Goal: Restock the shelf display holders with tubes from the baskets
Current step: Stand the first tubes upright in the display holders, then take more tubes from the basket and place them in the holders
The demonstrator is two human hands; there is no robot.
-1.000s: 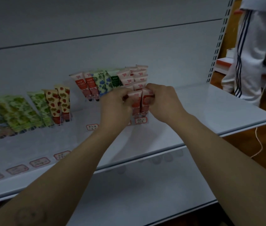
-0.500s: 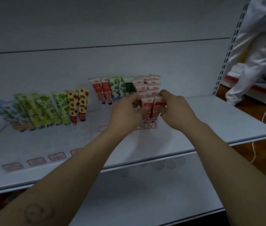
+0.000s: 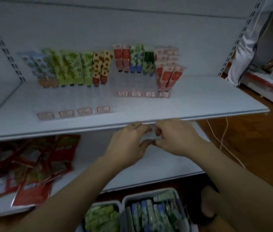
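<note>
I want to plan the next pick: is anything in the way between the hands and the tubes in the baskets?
Nothing visible does. The left basket and right basket stand open on top, below the left hand and right hand. Whether the hands hold something pale is too blurred to tell.

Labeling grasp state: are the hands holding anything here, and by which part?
Cannot be told. The left hand and right hand curl close together below the shelf edge around a pale blur; no coloured tube shows in them.
</note>
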